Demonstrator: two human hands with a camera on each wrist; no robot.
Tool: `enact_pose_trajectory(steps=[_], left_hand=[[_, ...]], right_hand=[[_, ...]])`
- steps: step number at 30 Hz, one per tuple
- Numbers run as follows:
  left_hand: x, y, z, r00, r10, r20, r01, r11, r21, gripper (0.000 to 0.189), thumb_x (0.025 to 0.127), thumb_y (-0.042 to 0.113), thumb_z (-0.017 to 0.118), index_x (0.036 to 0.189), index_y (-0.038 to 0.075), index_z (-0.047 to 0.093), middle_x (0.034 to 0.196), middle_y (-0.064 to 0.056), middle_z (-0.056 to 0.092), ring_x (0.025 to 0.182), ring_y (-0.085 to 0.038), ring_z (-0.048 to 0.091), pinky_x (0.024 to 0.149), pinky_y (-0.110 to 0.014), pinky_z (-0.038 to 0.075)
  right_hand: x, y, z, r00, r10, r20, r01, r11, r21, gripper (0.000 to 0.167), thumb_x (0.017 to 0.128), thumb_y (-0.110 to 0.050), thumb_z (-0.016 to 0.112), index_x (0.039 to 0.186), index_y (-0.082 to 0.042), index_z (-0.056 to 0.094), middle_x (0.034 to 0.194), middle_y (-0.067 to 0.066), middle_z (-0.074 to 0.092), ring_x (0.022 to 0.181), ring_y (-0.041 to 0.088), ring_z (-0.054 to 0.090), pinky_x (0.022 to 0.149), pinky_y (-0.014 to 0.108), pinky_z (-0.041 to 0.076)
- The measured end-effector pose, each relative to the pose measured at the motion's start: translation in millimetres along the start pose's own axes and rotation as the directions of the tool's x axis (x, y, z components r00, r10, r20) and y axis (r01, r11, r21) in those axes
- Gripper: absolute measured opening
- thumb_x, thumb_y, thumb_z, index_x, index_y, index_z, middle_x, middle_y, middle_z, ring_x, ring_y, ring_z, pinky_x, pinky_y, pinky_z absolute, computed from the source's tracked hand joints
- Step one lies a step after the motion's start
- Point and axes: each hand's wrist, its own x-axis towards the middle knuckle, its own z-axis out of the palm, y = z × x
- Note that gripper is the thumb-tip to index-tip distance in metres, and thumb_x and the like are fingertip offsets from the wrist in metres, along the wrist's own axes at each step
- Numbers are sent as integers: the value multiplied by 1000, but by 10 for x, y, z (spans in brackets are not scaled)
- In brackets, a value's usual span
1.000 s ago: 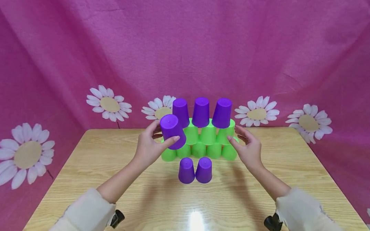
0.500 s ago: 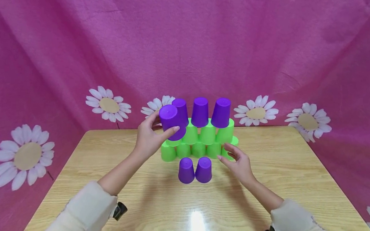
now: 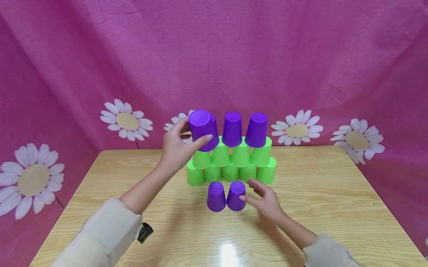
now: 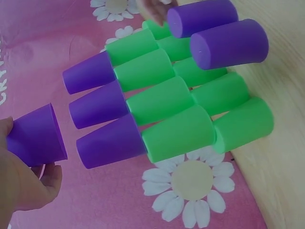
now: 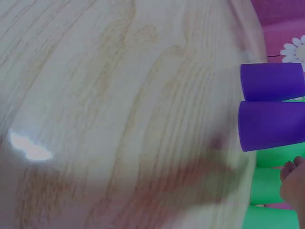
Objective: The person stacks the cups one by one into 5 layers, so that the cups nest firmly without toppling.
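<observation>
My left hand (image 3: 178, 145) grips an upside-down purple cup (image 3: 200, 124), thumb on the near side. In the head view it overlaps the leftmost of three purple cups (image 3: 232, 128) standing on the stack; the left wrist view shows the held cup (image 4: 37, 136) apart from and above that row. Beneath are two rows of upside-down green cups (image 3: 241, 154), several in each. Two more purple cups (image 3: 216, 197) stand upside down on the table before the stack. My right hand (image 3: 269, 202) is beside the right one (image 3: 235, 196), fingers parted, thumb tip overlapping its side.
The wooden table (image 3: 331, 192) runs out to both sides of the stack. A pink cloth (image 3: 232, 49) printed with white daisies hangs behind and along the sides. Light glares off the table's front (image 3: 228, 256).
My left hand has raised the purple cup toward the level of the top row. My right hand has come down and left from the stack's right side to the front purple cups.
</observation>
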Motion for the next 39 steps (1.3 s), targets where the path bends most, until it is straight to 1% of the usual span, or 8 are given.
enact_pose_trajectory(steps=[6, 11, 14, 17, 23, 27, 33, 39], left_hand=[[100, 50, 46, 1000, 22, -3, -22, 1000, 3, 57, 73, 13, 78, 124, 0, 54, 110, -20, 64, 102, -30, 61, 86, -41, 53], [164, 80, 96, 1000, 11, 23, -11, 1000, -7, 58, 74, 15, 76, 126, 1, 53, 113, -18, 63, 104, -29, 60, 87, -41, 52], [207, 109, 129, 1000, 8, 27, -8, 1000, -6, 58, 75, 16, 76, 126, 2, 53, 114, -17, 63, 104, -28, 61, 87, -39, 53], [263, 134, 167, 1000, 5, 22, -5, 1000, -9, 58, 75, 17, 76, 126, 2, 53, 113, -18, 64, 104, -28, 61, 86, -38, 54], [389, 156, 242, 1000, -6, 4, 6, 1000, -17, 55, 76, 17, 75, 124, 1, 54, 111, -19, 65, 101, -29, 63, 86, -37, 54], [465, 147, 260, 999, -30, -12, 30, 1000, 9, 54, 76, 19, 75, 123, 1, 54, 110, -19, 65, 98, -30, 63, 84, -37, 54], [588, 109, 246, 997, -68, -22, 69, 996, 62, 56, 77, 21, 74, 125, 2, 54, 111, -17, 65, 99, -28, 62, 86, -37, 52], [666, 89, 287, 995, -85, -45, 88, 994, 70, 56, 77, 21, 74, 126, 2, 53, 112, -17, 64, 99, -28, 62, 87, -36, 52]], right_hand=[[-21, 58, 72, 999, 37, 21, -37, 999, -13, 60, 76, -3, 73, 127, 11, 47, 129, 27, 52, 121, 40, 49, 105, 48, 39], [-25, 105, 121, 997, 73, 23, -73, 997, 2, 60, 75, -3, 74, 128, 5, 49, 127, 24, 55, 120, 37, 51, 105, 47, 39], [-33, 129, 146, 997, 75, 20, -75, 997, 13, 58, 75, -3, 74, 128, 4, 49, 125, 24, 56, 119, 37, 52, 105, 48, 39], [-46, 146, 166, 998, 64, 9, -64, 998, 11, 56, 76, -3, 73, 127, 6, 50, 123, 25, 57, 117, 38, 53, 103, 49, 41], [-40, 179, 195, 997, 74, -13, -74, 997, 25, 55, 75, 1, 72, 125, 6, 51, 123, 26, 57, 116, 40, 53, 103, 49, 40], [-34, 193, 216, 998, 59, -23, -59, 998, 7, 53, 74, 2, 71, 124, 8, 51, 121, 27, 57, 114, 42, 54, 102, 49, 42], [-25, 191, 254, 997, 73, -28, -74, 997, -14, 50, 74, 1, 72, 120, 8, 54, 119, 27, 58, 113, 41, 55, 100, 47, 44], [-20, 186, 254, 996, 85, -32, -85, 996, -15, 50, 74, 1, 72, 120, 8, 54, 119, 27, 58, 112, 40, 55, 100, 46, 45]])
